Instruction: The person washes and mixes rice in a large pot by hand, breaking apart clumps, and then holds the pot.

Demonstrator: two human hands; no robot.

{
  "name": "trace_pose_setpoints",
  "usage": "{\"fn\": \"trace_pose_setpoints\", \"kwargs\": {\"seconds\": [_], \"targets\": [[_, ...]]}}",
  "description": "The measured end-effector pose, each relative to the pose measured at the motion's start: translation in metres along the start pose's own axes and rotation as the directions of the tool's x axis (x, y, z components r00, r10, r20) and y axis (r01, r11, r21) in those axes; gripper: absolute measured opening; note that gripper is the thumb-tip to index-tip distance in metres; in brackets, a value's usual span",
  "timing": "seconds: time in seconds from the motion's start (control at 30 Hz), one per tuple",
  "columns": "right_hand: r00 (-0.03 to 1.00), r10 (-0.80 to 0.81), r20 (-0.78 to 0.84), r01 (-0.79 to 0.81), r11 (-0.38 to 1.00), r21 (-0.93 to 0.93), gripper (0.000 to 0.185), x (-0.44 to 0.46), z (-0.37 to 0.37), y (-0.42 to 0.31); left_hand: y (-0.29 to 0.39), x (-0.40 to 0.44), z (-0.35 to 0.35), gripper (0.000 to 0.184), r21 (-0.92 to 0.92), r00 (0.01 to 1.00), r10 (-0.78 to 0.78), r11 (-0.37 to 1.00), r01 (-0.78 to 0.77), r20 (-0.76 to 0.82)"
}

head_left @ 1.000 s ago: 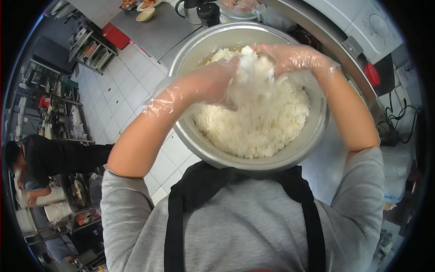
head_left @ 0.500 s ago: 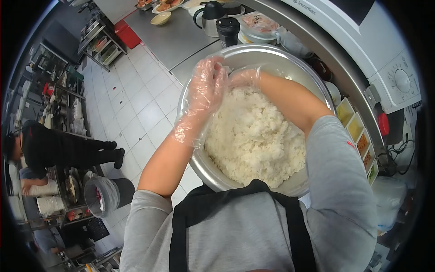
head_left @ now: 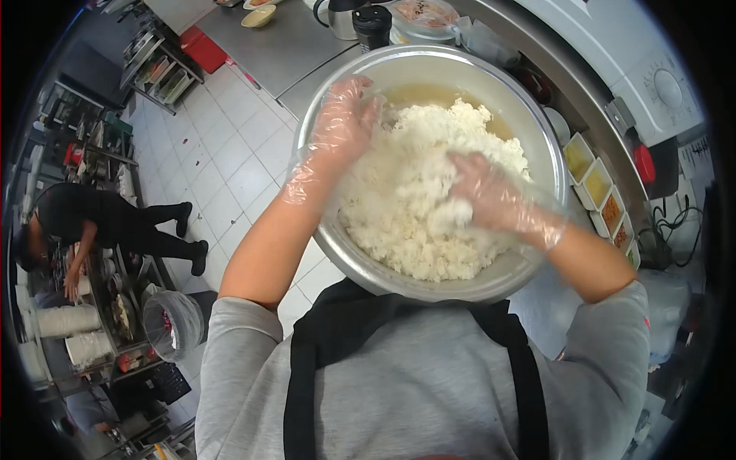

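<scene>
A large metal bowl (head_left: 546,146) holds a heap of white cooked rice (head_left: 429,245), with cloudy liquid (head_left: 418,93) pooled along its far side. At the bowl's left rim is my left hand (head_left: 345,123) in a clear plastic glove, its fingers curled over the edge. My right hand (head_left: 494,195), gloved the same way, is in the right part of the rice. Its fingers are spread and blurred by motion, with rice grains smeared around them. The fingertips are partly hidden in the rice.
Several small trays of ingredients (head_left: 596,185) line the right. Beyond the bowl stand a black-lidded cup (head_left: 373,27) and a bag-covered container (head_left: 425,19). A lined bin (head_left: 172,326) and a person in black (head_left: 100,215) are at left, across the tiled floor.
My right hand has moved from the bowl's far left side, near my left hand, back rightward into the rice. The liquid at the far side now shows. The camera view has shifted slightly.
</scene>
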State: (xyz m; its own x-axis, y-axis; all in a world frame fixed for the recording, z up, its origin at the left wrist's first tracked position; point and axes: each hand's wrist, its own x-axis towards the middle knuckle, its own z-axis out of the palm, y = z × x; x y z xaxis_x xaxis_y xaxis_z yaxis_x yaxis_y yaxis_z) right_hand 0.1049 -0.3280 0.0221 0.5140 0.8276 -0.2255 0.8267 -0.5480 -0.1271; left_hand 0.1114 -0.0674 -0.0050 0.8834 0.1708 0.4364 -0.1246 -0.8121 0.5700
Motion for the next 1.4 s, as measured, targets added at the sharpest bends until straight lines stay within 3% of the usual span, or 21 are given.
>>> {"fn": "trace_pose_setpoints", "kwargs": {"seconds": [0.03, 0.13, 0.2, 0.23, 0.3, 0.37, 0.4, 0.5, 0.57, 0.6, 0.63, 0.73, 0.83, 0.93, 1.0, 1.03, 1.13, 1.2, 1.23, 1.33, 1.4], "targets": [[0.996, 0.087, 0.021, -0.088, 0.995, 0.042, 0.062, 0.006, 0.004, 0.013, -0.005, 0.0, 0.005, 0.035, -0.006, 1.0, -0.01, 1.0, 0.01, 0.024], [0.944, 0.191, -0.269, -0.216, 0.974, -0.068, 0.057, 0.025, 0.034, 0.059, -0.008, 0.002, 0.01, 0.041, -0.044, 0.991, -0.068, 0.996, 0.073, 0.113], [0.926, 0.208, -0.316, -0.155, 0.971, 0.184, 0.051, 0.024, 0.001, 0.053, 0.005, 0.006, 0.004, 0.049, -0.096, 0.967, -0.148, 0.981, 0.17, 0.205], [0.916, 0.221, -0.334, -0.116, 0.945, 0.307, 0.048, 0.022, -0.01, 0.051, 0.009, 0.009, 0.003, 0.054, -0.205, 0.938, -0.203, 0.942, 0.266, 0.282], [0.871, 0.256, -0.419, -0.044, 0.89, 0.453, 0.049, 0.021, -0.01, 0.056, 0.014, 0.019, 0.004, 0.066, -0.386, 0.851, -0.273, 0.8, 0.46, 0.448], [0.803, 0.258, -0.537, 0.136, 0.799, 0.586, 0.05, 0.015, -0.007, 0.059, 0.0, 0.045, 0.017, 0.076, -0.219, 0.799, -0.258, 0.875, 0.431, 0.543], [0.789, 0.218, -0.575, 0.118, 0.865, 0.489, 0.049, 0.01, -0.005, 0.059, -0.008, 0.056, 0.026, 0.082, -0.136, 0.77, -0.257, 0.904, 0.405, 0.584], [0.752, 0.071, -0.656, 0.045, 0.986, 0.159, 0.048, -0.004, 0.006, 0.062, -0.02, 0.071, 0.054, 0.073, -0.075, 0.61, -0.407, 0.789, 0.61, 0.681], [0.731, -0.038, -0.682, -0.021, 0.997, -0.078, 0.047, -0.012, 0.014, 0.069, -0.005, 0.084, 0.056, 0.072, 0.185, 0.489, -0.445, 0.851, 0.491, 0.751], [0.704, -0.046, -0.708, 0.003, 0.998, -0.062, 0.051, -0.014, 0.02, 0.073, 0.002, 0.088, 0.056, 0.072, 0.306, 0.426, -0.474, 0.861, 0.406, 0.771], [0.677, -0.054, -0.734, 0.028, 0.998, -0.048, 0.055, -0.016, 0.026, 0.077, 0.002, 0.088, 0.065, 0.071, 0.289, 0.441, -0.47, 0.862, 0.417, 0.765], [0.916, 0.266, -0.301, -0.147, 0.919, 0.366, 0.069, -0.045, -0.015, 0.047, -0.007, 0.085, 0.098, 0.071, 0.257, 0.471, -0.459, 0.864, 0.432, 0.753], [0.888, 0.447, 0.107, -0.43, 0.726, 0.537, 0.093, -0.063, -0.024, 0.052, -0.003, 0.082, 0.105, 0.077, 0.23, 0.344, -0.416, 0.853, 0.469, 0.842], [0.896, 0.399, 0.194, -0.424, 0.643, 0.638, 0.116, -0.047, 0.003, 0.056, 0.002, 0.071, 0.1, 0.086, 0.184, 0.187, -0.327, 0.825, 0.534, 0.926], [0.878, 0.403, 0.259, -0.436, 0.449, 0.78, 0.118, -0.028, 0.008, 0.057, 0.006, 0.059, 0.095, 0.093, 0.148, 0.144, -0.276, 0.807, 0.571, 0.95], [0.869, 0.403, 0.289, -0.436, 0.343, 0.832, 0.119, -0.019, 0.007, 0.056, 0.007, 0.053, 0.092, 0.094, 0.123, 0.136, -0.246, 0.803, 0.584, 0.96], [0.914, 0.346, 0.209, -0.208, -0.042, 0.977, 0.128, -0.009, -0.004, 0.037, 0.016, 0.035, 0.078, 0.097, 0.072, 0.113, -0.18, 0.781, 0.621, 0.977], [0.876, 0.446, 0.187, -0.225, 0.035, 0.974, 0.122, 0.004, 0.007, 0.035, 0.032, 0.029, 0.062, 0.098, 0.059, 0.119, -0.176, 0.763, 0.644, 0.977], [0.856, 0.489, 0.169, -0.235, 0.076, 0.969, 0.119, 0.012, 0.01, 0.036, 0.039, 0.03, 0.053, 0.094, 0.0, 0.169, -0.161, 0.725, 0.688, 0.972], [0.914, 0.389, -0.118, 0.115, 0.031, 0.993, 0.105, 0.025, -0.007, 0.022, 0.037, 0.025, 0.041, 0.079, -0.238, 0.349, -0.094, 0.568, 0.788, 0.932], [0.903, 0.373, -0.212, 0.17, 0.142, 0.975, 0.088, 0.026, -0.02, 0.028, 0.011, 0.031, 0.054, 0.066, -0.469, 0.519, -0.012, 0.409, 0.783, 0.855]]}}
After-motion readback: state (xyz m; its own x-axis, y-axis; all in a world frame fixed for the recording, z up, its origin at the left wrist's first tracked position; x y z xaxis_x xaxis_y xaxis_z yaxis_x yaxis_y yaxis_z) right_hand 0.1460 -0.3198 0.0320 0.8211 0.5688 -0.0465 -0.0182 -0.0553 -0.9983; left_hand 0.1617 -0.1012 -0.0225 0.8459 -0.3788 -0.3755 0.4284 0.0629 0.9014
